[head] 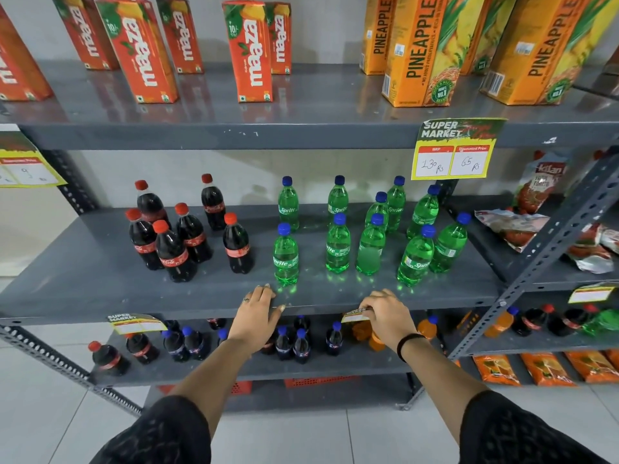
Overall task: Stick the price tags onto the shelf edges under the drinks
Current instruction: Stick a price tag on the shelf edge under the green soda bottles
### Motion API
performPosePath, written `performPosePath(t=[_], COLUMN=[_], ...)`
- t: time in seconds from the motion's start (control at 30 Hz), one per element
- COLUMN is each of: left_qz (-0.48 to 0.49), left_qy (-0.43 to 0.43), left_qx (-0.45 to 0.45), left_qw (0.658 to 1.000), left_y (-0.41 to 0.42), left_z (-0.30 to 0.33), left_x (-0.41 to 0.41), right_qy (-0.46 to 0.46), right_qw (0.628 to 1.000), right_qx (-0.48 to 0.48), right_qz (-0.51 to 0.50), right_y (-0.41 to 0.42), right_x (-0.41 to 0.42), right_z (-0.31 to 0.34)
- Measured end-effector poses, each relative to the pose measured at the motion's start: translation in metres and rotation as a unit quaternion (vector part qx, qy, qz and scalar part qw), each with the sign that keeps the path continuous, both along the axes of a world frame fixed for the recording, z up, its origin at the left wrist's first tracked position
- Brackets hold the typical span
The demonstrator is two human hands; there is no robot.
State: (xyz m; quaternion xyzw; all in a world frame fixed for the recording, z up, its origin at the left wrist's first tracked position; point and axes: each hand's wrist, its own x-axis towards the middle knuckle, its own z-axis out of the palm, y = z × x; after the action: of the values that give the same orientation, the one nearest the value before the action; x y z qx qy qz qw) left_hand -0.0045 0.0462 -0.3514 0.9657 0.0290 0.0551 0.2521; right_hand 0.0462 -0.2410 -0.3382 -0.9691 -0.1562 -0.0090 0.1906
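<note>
A yellow price tag (354, 315) lies against the front edge of the middle grey shelf (187, 311), below several green Sprite bottles (338, 244). My right hand (388, 314) covers the tag's right part, its fingers pressed on it. Left of it, my left hand (259, 311) rests flat on the same shelf edge with fingers spread, holding nothing. Several cola bottles (174, 236) stand to the left on that shelf. Another tag (135, 323) hangs from the edge under the cola. A filled-in tag (455, 150) hangs from the upper shelf edge under the pineapple cartons (425, 51).
Red Maaza cartons (251, 51) line the upper shelf. The lower shelf holds dark and orange soda bottles (291, 343). A second rack (549, 236) at the right carries sauce pouches and snack packs. A further tag (23, 165) hangs at the far left.
</note>
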Motion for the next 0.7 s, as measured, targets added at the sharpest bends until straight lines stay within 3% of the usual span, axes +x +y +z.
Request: performPosePath(t=[0.47,0.7], left_qz=[-0.004,-0.006], left_qy=[-0.009,-0.01], left_qx=[0.009,0.002], left_qw=[1.0,1.0], left_y=[0.0004,0.0014], left_z=[-0.0007,-0.0007], left_x=[0.0001,-0.0006], right_qy=[-0.032,-0.047], right_qw=[0.999,0.998], right_qx=[-0.02,0.025], right_qz=[0.005,-0.02], right_y=[0.0039,0.0062], right_x=[0.0018,0.0004], right_z=[-0.0002,0.0])
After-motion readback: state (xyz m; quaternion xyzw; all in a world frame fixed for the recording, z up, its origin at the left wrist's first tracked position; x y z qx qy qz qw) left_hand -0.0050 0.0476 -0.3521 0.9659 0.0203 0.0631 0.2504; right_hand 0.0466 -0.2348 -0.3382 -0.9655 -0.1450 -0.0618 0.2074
